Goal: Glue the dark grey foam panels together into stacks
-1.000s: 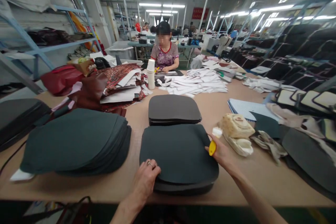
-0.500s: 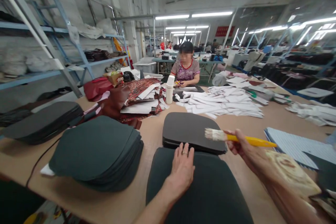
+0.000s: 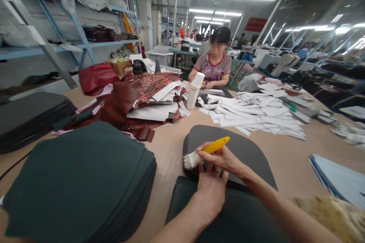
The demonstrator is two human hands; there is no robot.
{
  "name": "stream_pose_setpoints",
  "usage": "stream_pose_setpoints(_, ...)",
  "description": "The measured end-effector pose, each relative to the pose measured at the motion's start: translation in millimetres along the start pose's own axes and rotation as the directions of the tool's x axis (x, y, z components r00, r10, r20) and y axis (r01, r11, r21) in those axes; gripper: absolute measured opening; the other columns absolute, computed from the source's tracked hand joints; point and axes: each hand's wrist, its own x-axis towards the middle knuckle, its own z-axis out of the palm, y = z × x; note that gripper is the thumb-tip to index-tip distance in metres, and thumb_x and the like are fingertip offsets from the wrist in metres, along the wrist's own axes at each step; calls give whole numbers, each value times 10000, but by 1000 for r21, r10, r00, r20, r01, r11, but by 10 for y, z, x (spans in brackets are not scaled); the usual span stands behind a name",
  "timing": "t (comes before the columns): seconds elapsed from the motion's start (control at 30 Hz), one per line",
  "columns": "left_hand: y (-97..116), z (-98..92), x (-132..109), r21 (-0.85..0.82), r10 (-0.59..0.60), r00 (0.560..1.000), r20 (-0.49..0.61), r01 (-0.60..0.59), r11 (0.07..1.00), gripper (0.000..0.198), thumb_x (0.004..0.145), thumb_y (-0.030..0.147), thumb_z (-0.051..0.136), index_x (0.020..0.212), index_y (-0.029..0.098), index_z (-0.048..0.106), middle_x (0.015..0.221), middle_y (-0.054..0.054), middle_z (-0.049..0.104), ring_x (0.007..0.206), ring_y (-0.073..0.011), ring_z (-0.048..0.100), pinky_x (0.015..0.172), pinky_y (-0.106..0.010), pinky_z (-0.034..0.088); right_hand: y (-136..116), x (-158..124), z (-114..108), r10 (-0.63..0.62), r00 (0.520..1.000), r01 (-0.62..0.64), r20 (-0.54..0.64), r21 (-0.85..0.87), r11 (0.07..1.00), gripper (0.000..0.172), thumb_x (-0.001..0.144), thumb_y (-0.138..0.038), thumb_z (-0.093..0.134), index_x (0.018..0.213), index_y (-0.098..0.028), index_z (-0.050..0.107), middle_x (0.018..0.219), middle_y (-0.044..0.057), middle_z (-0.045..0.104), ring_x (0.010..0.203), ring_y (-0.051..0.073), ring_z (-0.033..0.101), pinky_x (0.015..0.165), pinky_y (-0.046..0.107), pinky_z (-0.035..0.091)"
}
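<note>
My right hand (image 3: 221, 157) grips a paintbrush (image 3: 215, 145) by its yellow handle. The brush's whitish bristles sit at the left edge of a stack of grey rounded panels (image 3: 248, 146). Just below the brush, my left hand (image 3: 211, 188) rests with fingers stretched out, over the near edge of that grey stack. Its fingertips are partly covered by my right hand. Under my left wrist lies a stack of dark green panels (image 3: 245, 212). Another dark green stack (image 3: 76, 178) stands to the left, its layers fanned at the side.
A white bottle (image 3: 194, 95) stands beyond the grey stack. Patterned red material with white sheets (image 3: 156, 95) is piled left of it, white strips (image 3: 256, 115) right. A co-worker (image 3: 213, 60) sits across the table. A blue-edged pad (image 3: 342, 178) and a stained yellowish item (image 3: 330, 216) lie right.
My right hand has brought the brush leftward to the grey stack's left edge, close over my left hand. The view has shifted closer to the table.
</note>
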Motion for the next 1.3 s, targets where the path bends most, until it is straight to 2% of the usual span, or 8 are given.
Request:
stream_pose_setpoints(0.07, -19, -63, -2, -21, 27, 1000, 5, -27, 999, 515, 790, 230, 519, 1297, 199, 436, 1398, -174, 389, 1305, -376, 270, 998, -637, 245, 44, 147, -13, -8, 999, 9, 48, -27, 1000, 226, 736, -411, 622, 776, -189, 630, 686, -6, 607, 638, 121, 553, 612, 244, 467)
stream_pose_setpoints(0.23, -93, -188, 5, -39, 91, 995, 41, -90, 995, 465, 795, 229, 507, 1254, 163, 479, 1397, -209, 372, 1279, -406, 299, 943, -639, 304, 17, 410, -173, -47, 986, 39, -157, -53, 998, 266, 712, -428, 639, 777, -171, 618, 684, -10, 605, 643, 116, 544, 629, 237, 455)
stream_pose_setpoints(0.43, -166, -185, 90, -42, 92, 989, 116, -87, 995, 484, 792, 262, 525, 1269, 203, 468, 1402, -186, 379, 1286, -411, 286, 932, -657, 302, 85, 542, -165, 25, 999, -23, 26, -84, 996, 231, 715, -390, 640, 733, -161, 621, 655, -14, 590, 616, 102, 526, 595, 220, 438)
stream_pose_setpoints(0.57, -220, -184, 116, -41, 127, 988, 89, -124, 991, 456, 803, 261, 486, 1257, 213, 482, 1388, -188, 397, 1270, -413, 311, 890, -653, 339, 290, 990, -335, -96, 976, 73, -193, -121, 990, 304, 688, -456, 640, 719, -160, 580, 633, -21, 562, 589, 100, 500, 588, 233, 422)
stream_pose_setpoints(0.7, -271, -245, 143, -116, 144, 982, 125, -129, 985, 424, 832, 275, 447, 1251, 220, 491, 1396, -183, 391, 1276, -421, 301, 864, -660, 342, 477, 1257, -762, -118, 926, 56, -359, -179, 982, 390, 654, -545, 634, 670, -163, 556, 546, -37, 492, 506, 91, 428, 511, 239, 369)
stream_pose_setpoints(0.83, -280, -328, 174, -183, 123, 971, 206, -85, 979, 423, 863, 305, 401, 1265, 201, 482, 1419, -184, 356, 1299, -429, 256, 898, -670, 299, 498, 1163, -1071, -141, 880, 36, -454, -231, 972, 432, 686, -582, 583, 773, -159, 592, 538, -39, 473, 487, 96, 403, 478, 244, 344)
stream_pose_setpoints(1.1, -237, -340, 196, -135, 84, 979, 189, -58, 989, 498, 800, 294, 498, 1294, 276, 444, 1429, -154, 354, 1292, -435, 269, 900, -656, 304, 453, 1045, -1293, -78, 979, 19, -189, -293, 956, 393, 679, -513, 628, 876, -174, 656, 670, -8, 570, 546, 103, 452, 501, 234, 372)
stream_pose_setpoints(1.3, -215, -309, 167, -76, 70, 988, 137, -60, 995, 474, 811, 299, 474, 1285, 310, 454, 1409, -145, 391, 1276, -421, 305, 892, -626, 318, 666, 533, -1918, -64, 951, -45, -302, -341, 939, 372, 710, -533, 585, 792, -172, 627, 671, -5, 552, 578, 112, 455, 523, 237, 371)
